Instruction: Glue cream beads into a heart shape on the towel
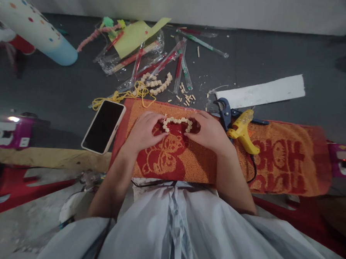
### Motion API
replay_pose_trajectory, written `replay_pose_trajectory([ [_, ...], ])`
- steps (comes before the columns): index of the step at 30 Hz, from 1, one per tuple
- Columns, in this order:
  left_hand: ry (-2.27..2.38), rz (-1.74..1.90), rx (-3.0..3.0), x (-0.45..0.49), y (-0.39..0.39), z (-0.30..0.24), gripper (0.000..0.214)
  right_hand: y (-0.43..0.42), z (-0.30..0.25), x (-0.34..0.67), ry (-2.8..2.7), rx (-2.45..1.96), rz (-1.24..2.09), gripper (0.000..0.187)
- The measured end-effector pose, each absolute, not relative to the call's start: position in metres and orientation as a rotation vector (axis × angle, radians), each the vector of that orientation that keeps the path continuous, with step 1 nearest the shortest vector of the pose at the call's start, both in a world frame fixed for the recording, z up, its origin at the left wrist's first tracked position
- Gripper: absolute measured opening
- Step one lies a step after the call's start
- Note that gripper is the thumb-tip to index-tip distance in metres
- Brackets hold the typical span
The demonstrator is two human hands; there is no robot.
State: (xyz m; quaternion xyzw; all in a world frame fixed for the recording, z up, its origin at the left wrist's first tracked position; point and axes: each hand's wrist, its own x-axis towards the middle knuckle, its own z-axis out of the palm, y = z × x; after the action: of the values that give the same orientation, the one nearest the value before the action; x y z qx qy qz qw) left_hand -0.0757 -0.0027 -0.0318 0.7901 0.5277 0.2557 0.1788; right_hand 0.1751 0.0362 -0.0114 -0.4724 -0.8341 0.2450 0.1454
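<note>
Between my two hands is a curved strip of small pale wooden pegs point(177, 121), joined side by side with both ends bent down. My left hand point(148, 130) pinches its left end between thumb and fingers. At the other end, my right hand point(206, 129) has its thumb and fingers closed around the bend. An orange and red towel point(200, 165) lies under the strip. Close to my right hand are a yellow glue gun point(244, 131) and a blue-handled cutter point(226, 113).
A phone point(104, 126) lies left of the towel. Beyond it are yellow cord point(113, 99), more joined peg strips point(162, 85), loose pegs point(188, 97) and plastic-wrapped sticks point(179, 66). A white board piece point(262, 91) lies at the right, a spotted bottle point(36, 23) far left.
</note>
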Motion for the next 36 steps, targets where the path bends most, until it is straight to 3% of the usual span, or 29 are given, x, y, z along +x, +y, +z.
replay_pose_trajectory([
  [15,1.500,0.712,2.203,-0.0751,-0.0033,-0.0303,0.043,0.0392,-0.0109,0.1797,-2.406,-1.318,0.796,0.052],
  [21,1.495,0.708,2.206,-0.0759,-0.0026,-0.0317,0.044,0.0415,-0.0094,0.1822,-2.413,-1.279,0.852,0.044],
  [36,1.505,0.699,2.215,-0.0748,-0.0026,-0.0324,0.044,0.0401,-0.0119,0.1797,-2.424,-1.295,0.801,0.049],
])
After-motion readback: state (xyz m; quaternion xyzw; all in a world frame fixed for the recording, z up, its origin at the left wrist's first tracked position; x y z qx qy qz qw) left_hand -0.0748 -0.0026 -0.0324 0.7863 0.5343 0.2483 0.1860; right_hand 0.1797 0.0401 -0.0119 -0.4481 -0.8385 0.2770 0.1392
